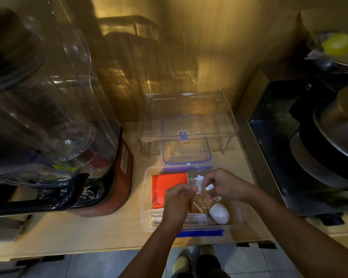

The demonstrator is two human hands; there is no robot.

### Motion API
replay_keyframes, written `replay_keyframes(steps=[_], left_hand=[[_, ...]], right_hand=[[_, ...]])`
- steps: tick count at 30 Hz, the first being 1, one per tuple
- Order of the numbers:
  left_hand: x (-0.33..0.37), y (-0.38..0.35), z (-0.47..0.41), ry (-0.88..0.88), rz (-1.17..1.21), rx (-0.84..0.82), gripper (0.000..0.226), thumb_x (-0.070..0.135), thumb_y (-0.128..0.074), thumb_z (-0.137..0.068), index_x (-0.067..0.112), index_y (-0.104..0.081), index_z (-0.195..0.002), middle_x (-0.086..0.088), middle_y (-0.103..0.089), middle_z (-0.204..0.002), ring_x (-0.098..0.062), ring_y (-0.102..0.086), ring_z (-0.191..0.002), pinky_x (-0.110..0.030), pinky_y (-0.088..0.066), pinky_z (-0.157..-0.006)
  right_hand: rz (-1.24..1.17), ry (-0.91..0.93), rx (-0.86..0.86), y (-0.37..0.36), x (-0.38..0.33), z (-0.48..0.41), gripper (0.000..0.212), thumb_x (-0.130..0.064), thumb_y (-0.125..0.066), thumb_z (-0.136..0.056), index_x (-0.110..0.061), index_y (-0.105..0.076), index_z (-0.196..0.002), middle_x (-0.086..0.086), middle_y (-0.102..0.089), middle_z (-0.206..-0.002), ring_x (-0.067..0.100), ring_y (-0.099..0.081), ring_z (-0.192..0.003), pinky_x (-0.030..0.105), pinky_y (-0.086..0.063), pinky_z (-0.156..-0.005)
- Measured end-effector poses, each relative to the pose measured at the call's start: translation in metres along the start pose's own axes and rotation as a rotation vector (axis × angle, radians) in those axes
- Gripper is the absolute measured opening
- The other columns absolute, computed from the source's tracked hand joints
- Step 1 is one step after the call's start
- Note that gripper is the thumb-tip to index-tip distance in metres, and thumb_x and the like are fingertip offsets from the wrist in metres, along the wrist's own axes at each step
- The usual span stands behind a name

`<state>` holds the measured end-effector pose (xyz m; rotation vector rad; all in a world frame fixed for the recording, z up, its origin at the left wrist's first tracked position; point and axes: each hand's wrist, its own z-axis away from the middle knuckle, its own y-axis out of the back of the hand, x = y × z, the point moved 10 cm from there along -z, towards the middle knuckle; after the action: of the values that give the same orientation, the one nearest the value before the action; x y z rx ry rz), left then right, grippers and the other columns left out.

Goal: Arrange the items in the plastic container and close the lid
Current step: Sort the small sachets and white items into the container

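Left hand [176, 201] and right hand [225, 184], fingers pinched on a clear packet [202, 199] above the open plastic container [149, 223]; lay it flat beside the red packet [169, 188], below rim height, so the lid [186, 143] behind can seat.

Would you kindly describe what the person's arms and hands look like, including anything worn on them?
Both forearms are bare to the frame edge, with no sleeves visible. The left hand and right hand wear no gloves; no watch, rings or markings are visible in this dim light.

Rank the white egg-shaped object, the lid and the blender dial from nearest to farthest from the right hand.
From the right hand:
1. White egg-shaped object, just below it in the container.
2. Lid, behind the container.
3. Blender dial, far left.
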<state>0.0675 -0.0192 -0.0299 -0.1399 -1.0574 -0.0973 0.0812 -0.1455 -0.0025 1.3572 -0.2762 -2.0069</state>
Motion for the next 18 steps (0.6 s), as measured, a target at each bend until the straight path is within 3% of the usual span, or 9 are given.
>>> replay_keyframes(steps=[3, 6, 8, 10, 12, 14, 18], left_hand=[[0.0, -0.01, 0.004, 0.008, -0.032, -0.098, 0.016, 0.008, -0.064, -0.084, 0.009, -0.073, -0.071, -0.001, -0.07, -0.06, -0.011, -0.062, -0.052, -0.02, -0.048, -0.047], [0.0, -0.008, 0.005, 0.016, -0.052, -0.101, 0.011, 0.007, -0.065, -0.083, 0.005, -0.068, -0.072, -0.002, -0.068, -0.059, -0.01, -0.063, -0.05, -0.019, -0.049, -0.046], [0.003, -0.003, 0.004, 0.002, -0.058, -0.042, 0.012, 0.006, -0.065, -0.084, 0.002, -0.066, -0.072, -0.006, -0.064, -0.059, -0.013, -0.06, -0.05, -0.02, -0.048, -0.045], [0.006, 0.005, 0.004, -0.024, -0.04, 0.047, 0.016, 0.002, -0.061, -0.085, 0.003, -0.066, -0.071, -0.004, -0.062, -0.056, -0.01, -0.059, -0.048, -0.019, -0.047, -0.043], [0.006, 0.011, 0.005, -0.031, 0.007, 0.11, 0.02, 0.0, -0.059, -0.086, 0.007, -0.068, -0.069, -0.001, -0.065, -0.055, -0.01, -0.06, -0.048, -0.02, -0.049, -0.044], [0.002, 0.013, 0.007, -0.002, 0.06, 0.141, 0.019, 0.002, -0.06, -0.086, 0.007, -0.068, -0.069, -0.001, -0.067, -0.056, -0.015, -0.062, -0.053, -0.026, -0.051, -0.049], [-0.014, 0.017, 0.009, 0.14, 0.184, 0.205, 0.017, 0.005, -0.061, -0.086, 0.006, -0.064, -0.07, -0.006, -0.067, -0.059, -0.02, -0.06, -0.056, -0.029, -0.051, -0.05]], right_hand=[[-0.049, -0.072, 0.135, 0.003, 0.008, -0.002, 0.039, 0.005, -0.073, -0.066, -0.017, -0.054, -0.092, -0.005, -0.053, -0.084, 0.013, -0.055, -0.075, 0.036, -0.052, -0.068], [-0.054, -0.051, 0.278, 0.009, 0.005, 0.002, 0.042, -0.002, -0.078, -0.064, -0.015, -0.057, -0.099, -0.004, -0.052, -0.094, 0.006, -0.053, -0.073, 0.022, -0.048, -0.063], [-0.158, -0.069, 0.338, 0.011, 0.007, 0.005, 0.037, -0.005, -0.078, -0.067, -0.012, -0.059, -0.099, 0.002, -0.056, -0.098, 0.012, -0.057, -0.081, 0.025, -0.049, -0.067], [-0.313, -0.11, 0.342, 0.01, 0.015, 0.009, 0.023, -0.01, -0.075, -0.074, -0.007, -0.061, -0.092, 0.01, -0.062, -0.093, 0.02, -0.061, -0.083, 0.033, -0.052, -0.072], [-0.474, -0.156, 0.278, 0.002, 0.023, 0.012, 0.011, -0.011, -0.069, -0.081, -0.003, -0.062, -0.078, 0.012, -0.062, -0.074, 0.015, -0.062, -0.061, 0.027, -0.052, -0.058], [-0.568, -0.166, 0.249, -0.004, 0.027, 0.014, 0.02, -0.008, -0.063, -0.085, -0.007, -0.058, -0.066, 0.009, -0.057, -0.06, 0.01, -0.054, -0.045, 0.021, -0.045, -0.046], [-0.467, -0.098, 0.226, -0.002, 0.022, 0.013, 0.028, -0.003, -0.062, -0.085, -0.016, -0.056, -0.061, 0.002, -0.058, -0.065, 0.012, -0.056, -0.059, 0.023, -0.047, -0.056]])
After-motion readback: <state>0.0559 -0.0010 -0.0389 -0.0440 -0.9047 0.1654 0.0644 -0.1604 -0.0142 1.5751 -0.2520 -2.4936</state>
